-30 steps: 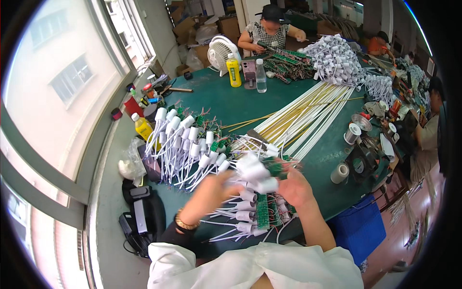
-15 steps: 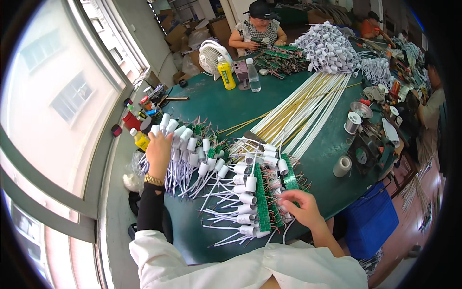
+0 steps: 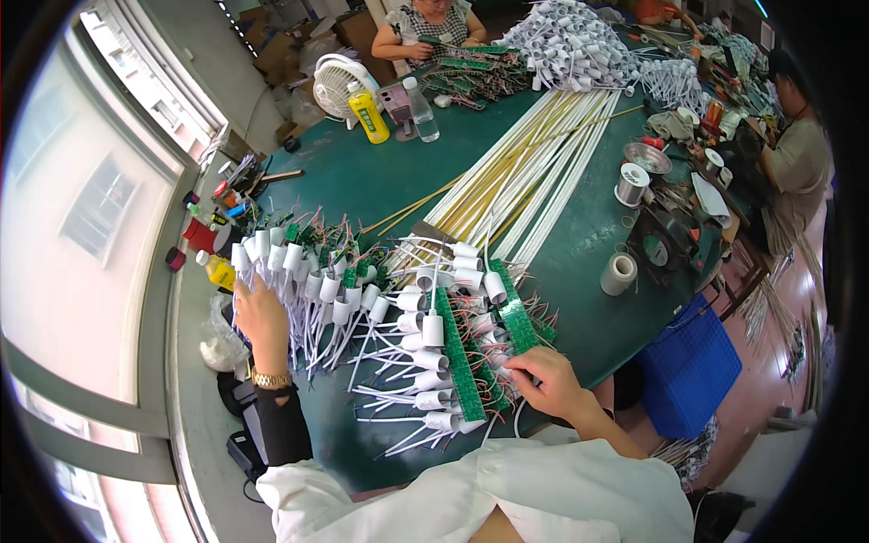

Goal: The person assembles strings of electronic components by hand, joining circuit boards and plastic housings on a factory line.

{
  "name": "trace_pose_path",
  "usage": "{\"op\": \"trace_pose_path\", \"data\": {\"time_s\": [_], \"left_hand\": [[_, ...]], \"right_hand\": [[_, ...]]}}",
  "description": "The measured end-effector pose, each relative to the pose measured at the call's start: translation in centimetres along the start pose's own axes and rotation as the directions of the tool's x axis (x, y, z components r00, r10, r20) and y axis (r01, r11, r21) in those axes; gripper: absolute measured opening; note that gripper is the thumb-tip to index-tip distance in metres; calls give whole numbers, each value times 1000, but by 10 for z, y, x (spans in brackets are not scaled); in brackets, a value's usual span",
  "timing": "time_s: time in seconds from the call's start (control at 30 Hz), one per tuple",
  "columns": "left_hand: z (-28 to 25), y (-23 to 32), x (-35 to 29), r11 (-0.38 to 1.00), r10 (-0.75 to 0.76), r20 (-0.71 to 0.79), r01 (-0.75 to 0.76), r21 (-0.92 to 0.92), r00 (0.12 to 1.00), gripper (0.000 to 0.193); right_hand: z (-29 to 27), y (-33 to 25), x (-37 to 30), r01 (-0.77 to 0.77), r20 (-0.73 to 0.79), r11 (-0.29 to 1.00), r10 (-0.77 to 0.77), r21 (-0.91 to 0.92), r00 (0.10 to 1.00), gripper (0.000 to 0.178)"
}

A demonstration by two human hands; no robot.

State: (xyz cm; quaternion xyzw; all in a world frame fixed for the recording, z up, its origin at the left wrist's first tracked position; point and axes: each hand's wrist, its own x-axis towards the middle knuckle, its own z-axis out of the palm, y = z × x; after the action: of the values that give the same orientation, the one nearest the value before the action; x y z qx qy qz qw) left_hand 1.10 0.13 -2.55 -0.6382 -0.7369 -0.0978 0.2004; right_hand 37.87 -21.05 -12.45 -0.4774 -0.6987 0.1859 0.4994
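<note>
A bunch of white cylindrical lamp holders (image 3: 291, 257) with white wire tails lies at the left of the green table. My left hand (image 3: 260, 321) is at its left edge, fingers curled against the wires just below the holders; what they grip is hidden. A row of similar lamp holders (image 3: 431, 360) lies in front of me, alongside a long green circuit board (image 3: 461, 362). A second green circuit board (image 3: 513, 312) rests to its right, with thin red wires around. My right hand (image 3: 550, 380) is beside these boards, thumb and fingertips pinched together; anything between them is too small to make out.
Long white and yellowish strips (image 3: 520, 172) stretch across the table (image 3: 588, 244) toward a heap of lamp holders (image 3: 570, 45). A fan (image 3: 337, 89), yellow bottle (image 3: 367, 113) and clear bottle (image 3: 421, 110) stand at the back. Wire spools (image 3: 619, 273) and a blue crate (image 3: 692, 366) are right. Co-workers sit beyond.
The whole view has shifted. My left hand has come down from the tops of the lamp holders to their wires. My right hand's fingers have drawn together beside the boards.
</note>
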Motion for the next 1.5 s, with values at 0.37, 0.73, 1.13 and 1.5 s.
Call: {"op": "trace_pose_path", "data": {"time_s": [0.37,0.73,1.13,1.5], "left_hand": [[-46,152,-63,318,909,86,-546,-775,409,57],[-37,162,-48,345,912,46,-704,-620,407,43],[-86,52,-82,70,969,-129,-736,-674,210,32],[-146,41,-123,-125,284,-269,-243,-962,920,51]], "right_hand": [[6,-4,-6,82,-12,994,-83,-76,996,14],[7,-3,-13,93,32,986,-90,-139,995,18],[-16,-2,-14,152,188,986,-162,68,969,36],[-37,-61,29,-1,253,729,-237,685,938,64]]}}
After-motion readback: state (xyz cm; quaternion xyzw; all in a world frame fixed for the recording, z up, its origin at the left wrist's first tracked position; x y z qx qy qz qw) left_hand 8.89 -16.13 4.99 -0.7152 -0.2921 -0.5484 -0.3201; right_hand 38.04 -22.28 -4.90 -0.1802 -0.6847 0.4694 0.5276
